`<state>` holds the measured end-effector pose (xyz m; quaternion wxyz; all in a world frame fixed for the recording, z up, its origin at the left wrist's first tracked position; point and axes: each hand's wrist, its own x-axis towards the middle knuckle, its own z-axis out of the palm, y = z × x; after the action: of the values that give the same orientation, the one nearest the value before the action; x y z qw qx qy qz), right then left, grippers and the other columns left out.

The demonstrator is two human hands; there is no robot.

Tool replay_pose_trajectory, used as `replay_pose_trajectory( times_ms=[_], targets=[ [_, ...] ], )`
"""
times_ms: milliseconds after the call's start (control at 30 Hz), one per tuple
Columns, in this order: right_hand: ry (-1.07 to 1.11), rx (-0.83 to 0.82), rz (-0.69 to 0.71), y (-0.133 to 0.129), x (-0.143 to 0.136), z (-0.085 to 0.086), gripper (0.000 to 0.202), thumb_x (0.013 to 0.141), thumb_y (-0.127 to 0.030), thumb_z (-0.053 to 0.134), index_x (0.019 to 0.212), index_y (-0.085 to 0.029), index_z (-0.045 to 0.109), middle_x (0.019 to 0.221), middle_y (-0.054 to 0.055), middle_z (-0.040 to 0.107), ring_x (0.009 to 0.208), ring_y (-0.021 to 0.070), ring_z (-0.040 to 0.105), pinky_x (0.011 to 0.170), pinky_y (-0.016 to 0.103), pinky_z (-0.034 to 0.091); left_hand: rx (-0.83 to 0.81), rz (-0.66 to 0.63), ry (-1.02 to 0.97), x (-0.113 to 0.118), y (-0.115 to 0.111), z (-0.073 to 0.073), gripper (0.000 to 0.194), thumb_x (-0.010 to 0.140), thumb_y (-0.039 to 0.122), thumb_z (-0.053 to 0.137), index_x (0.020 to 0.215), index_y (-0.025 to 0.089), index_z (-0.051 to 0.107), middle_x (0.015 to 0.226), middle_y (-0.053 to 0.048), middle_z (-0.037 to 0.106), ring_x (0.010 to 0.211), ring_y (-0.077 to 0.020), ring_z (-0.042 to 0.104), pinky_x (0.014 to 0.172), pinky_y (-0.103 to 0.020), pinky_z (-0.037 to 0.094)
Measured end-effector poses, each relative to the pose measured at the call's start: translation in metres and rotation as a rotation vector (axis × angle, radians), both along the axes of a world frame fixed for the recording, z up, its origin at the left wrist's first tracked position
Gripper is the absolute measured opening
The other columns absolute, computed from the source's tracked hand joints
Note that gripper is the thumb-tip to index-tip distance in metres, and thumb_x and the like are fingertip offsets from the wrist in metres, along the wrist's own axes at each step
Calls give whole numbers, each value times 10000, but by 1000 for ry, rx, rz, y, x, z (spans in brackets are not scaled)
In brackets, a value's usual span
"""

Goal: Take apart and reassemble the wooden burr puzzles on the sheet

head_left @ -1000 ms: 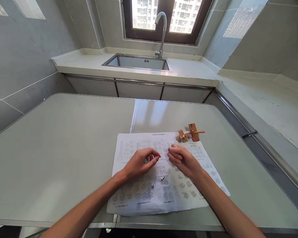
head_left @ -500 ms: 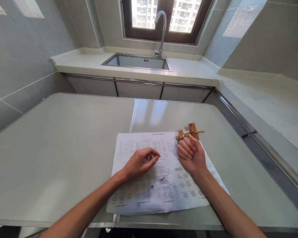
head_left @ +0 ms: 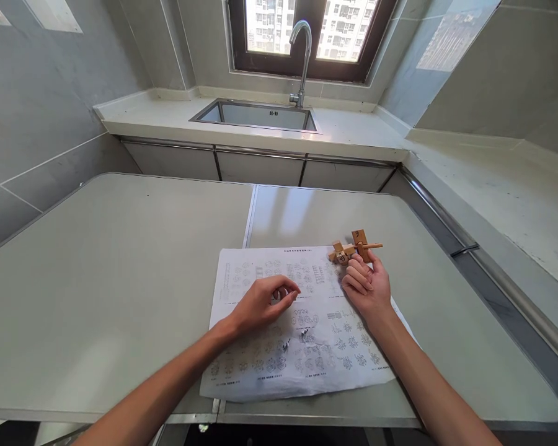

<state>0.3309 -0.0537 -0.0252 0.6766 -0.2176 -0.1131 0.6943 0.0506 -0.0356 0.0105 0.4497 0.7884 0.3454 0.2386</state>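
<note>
Wooden puzzle pieces (head_left: 348, 251) lie together at the far right corner of a printed sheet (head_left: 255, 365), among them a flat brown slat (head_left: 361, 243) with a dark mark and a thin stick (head_left: 374, 246). Right beside them, my right hand (head_left: 367, 288) rests with fingers curled in and fingertips close to the wood. The inside of that hand is hidden, so I cannot tell if it holds something. Over the middle of the sheet, my left hand (head_left: 266, 302) is loosely closed, thumb and forefinger nearly meeting, with nothing visible in it.
The pale folding table (head_left: 121, 279) has a seam down its middle. Behind it stand a counter (head_left: 144, 118) with a sink (head_left: 255, 113), a tap (head_left: 302, 62) and a window. The sheet is crumpled, with small tears (head_left: 304, 333). Another counter (head_left: 506, 186) runs along the right.
My right hand has shifted slightly right and towards me, uncovering more of the wooden pieces, which stay in place. The sheet's right edge has shifted slightly. My left hand has stayed still.
</note>
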Motion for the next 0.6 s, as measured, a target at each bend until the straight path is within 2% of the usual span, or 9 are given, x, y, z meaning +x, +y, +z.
replay_pose_trajectory(
  times_ms=[133, 267, 367, 500, 600],
  targets=[
    [-50, 13, 14, 4, 7, -5, 247, 924, -297, 753, 880, -239, 517, 456, -153, 334, 308, 47, 248, 292, 132, 283, -1, -3, -9, 0, 1, -1, 185, 992, 308, 599, 1013, 187, 737, 941, -52, 765, 792, -159, 639, 728, -290, 497],
    [-146, 2, -35, 8, 7, -4, 274, 903, -292, 778, 873, -239, 511, 449, -162, 286, 303, 41, 213, 282, 125, 269, 0, -3, -10, -1, 1, -2, 187, 993, 311, 600, 1011, 185, 738, 939, -50, 764, 796, -159, 645, 725, -282, 494],
    [-271, -7, -129, 6, -1, 2, 298, 910, -374, 786, 860, -236, 527, 455, -158, 278, 314, 41, 199, 280, 139, 256, -2, 7, -7, -1, 1, -2, 186, 990, 306, 603, 1010, 183, 741, 926, -50, 763, 792, -159, 641, 727, -284, 494],
    [-556, -22, -295, -1, -20, 17, 306, 976, -492, 702, 869, -234, 577, 471, -130, 304, 342, 51, 238, 313, 170, 268, -10, 17, -10, 0, 0, -1, 205, 992, 328, 600, 1005, 184, 745, 893, -49, 757, 770, -160, 634, 714, -286, 499],
    [-726, 7, -334, -9, -34, 25, 343, 993, -519, 677, 828, -242, 560, 513, -105, 331, 367, 57, 259, 335, 196, 258, -14, 27, -20, 0, 1, 1, 227, 993, 353, 599, 994, 181, 746, 883, -52, 757, 761, -162, 632, 706, -286, 505]
  ],
)
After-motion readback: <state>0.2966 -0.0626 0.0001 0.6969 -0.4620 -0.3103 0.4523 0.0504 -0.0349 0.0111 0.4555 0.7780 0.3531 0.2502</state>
